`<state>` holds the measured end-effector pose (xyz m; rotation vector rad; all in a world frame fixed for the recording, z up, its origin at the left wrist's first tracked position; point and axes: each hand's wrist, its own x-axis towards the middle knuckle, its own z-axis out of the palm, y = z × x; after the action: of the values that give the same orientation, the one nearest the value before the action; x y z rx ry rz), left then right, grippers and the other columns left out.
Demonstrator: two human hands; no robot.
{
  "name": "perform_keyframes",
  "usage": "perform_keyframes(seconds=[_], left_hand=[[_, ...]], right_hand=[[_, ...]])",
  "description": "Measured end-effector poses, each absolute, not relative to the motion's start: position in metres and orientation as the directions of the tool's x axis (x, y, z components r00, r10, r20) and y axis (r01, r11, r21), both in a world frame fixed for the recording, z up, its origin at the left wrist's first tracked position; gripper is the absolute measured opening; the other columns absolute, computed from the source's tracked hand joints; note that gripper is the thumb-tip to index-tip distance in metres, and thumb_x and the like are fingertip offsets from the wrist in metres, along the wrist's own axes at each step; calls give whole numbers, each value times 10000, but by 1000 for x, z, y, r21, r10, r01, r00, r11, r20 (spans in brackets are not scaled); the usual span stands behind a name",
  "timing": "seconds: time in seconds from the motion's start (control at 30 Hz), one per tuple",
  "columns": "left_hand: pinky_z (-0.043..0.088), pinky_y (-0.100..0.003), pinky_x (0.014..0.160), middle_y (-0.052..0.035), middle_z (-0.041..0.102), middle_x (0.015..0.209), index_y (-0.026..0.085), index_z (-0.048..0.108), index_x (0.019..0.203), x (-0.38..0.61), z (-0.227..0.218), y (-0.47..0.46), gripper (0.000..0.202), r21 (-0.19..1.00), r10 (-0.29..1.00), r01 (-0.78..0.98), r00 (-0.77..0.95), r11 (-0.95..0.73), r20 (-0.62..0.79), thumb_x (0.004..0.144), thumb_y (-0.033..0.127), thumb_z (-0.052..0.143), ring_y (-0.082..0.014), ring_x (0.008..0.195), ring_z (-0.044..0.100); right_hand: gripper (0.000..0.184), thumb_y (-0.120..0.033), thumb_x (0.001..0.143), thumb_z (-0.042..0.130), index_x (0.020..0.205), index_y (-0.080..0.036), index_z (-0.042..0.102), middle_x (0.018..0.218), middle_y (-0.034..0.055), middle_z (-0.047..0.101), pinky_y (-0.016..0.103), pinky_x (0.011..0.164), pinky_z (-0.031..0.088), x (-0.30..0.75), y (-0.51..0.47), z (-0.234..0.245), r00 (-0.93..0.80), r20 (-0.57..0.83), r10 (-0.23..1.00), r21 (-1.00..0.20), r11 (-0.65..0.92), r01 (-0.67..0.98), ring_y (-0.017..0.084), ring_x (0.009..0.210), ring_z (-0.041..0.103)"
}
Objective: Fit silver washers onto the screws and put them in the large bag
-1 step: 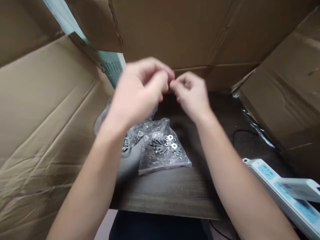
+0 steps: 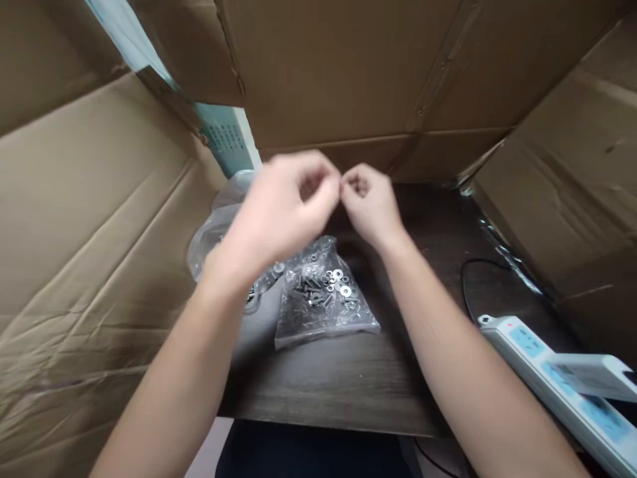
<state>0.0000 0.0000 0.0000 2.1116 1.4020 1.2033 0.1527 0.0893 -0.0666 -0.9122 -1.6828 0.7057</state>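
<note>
And here's the left hand (image 2: 291, 202), blurred, meeting the right hand (image 2: 372, 206) fingertip to fingertip in mid-air! Both bring thumb and fingers together; whether anything is pinched, I cannot tell. Below and nearer the person lies the clear plastic bag (image 2: 303, 330) of silver metal bolts (image 2: 313, 285) and round washers (image 2: 345, 291), on the dark wooden tabletop (image 2: 338, 385).

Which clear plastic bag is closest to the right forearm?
The front bag, mostly in view on the table, bolts and washers at its middle; the other clear plastic, farther left, is partly behind the left arm.
</note>
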Motion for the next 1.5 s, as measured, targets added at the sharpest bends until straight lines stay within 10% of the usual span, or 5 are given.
perform_keyframes(seconds=[0.13,0.23,0.57,1.33,1.5], left_hand=[[532,-338,730,-65,717,913,167,739,979,0,-41,-25,178,430,923,839,383,-335,-28,876,215,602,-230,798,668],[539,-450,906,-152,663,1186,133,640,1279,3,-73,-42,416,306,930,904,346,-297,-120,885,266,643,-320,1041,651],[354,-551,1157,-198,416,1569,87,398,1522,15,-109,-43,644,276,925,893,378,-355,-36,973,380,561,-360,1440,398],[436,-416,919,-45,709,1077,209,717,1061,24,-146,21,154,515,902,754,243,-408,357,942,204,621,-243,1033,615],[460,-424,927,-30,723,1031,213,705,1079,22,-148,23,176,582,917,726,177,-367,357,905,200,690,-242,1020,641]], right_hand=[[154,-268,856,627,736,-184,579,616,-30,535,261,589,379,151,79,-113,-133,386,913,-834,407,372,117,567,470],[161,-324,857,618,770,-190,626,605,-29,516,274,584,371,155,75,-133,-190,345,919,-825,393,405,127,555,454],[105,-172,702,628,786,-186,689,786,7,599,284,648,384,173,84,-145,-384,366,848,-648,528,549,140,642,484],[226,-241,728,614,941,-187,668,754,-6,490,284,612,395,182,127,-161,-118,507,854,-736,500,457,143,629,449],[59,-211,719,530,665,-197,547,589,-17,464,281,564,347,182,116,-150,-112,473,874,-776,473,417,141,568,423]])
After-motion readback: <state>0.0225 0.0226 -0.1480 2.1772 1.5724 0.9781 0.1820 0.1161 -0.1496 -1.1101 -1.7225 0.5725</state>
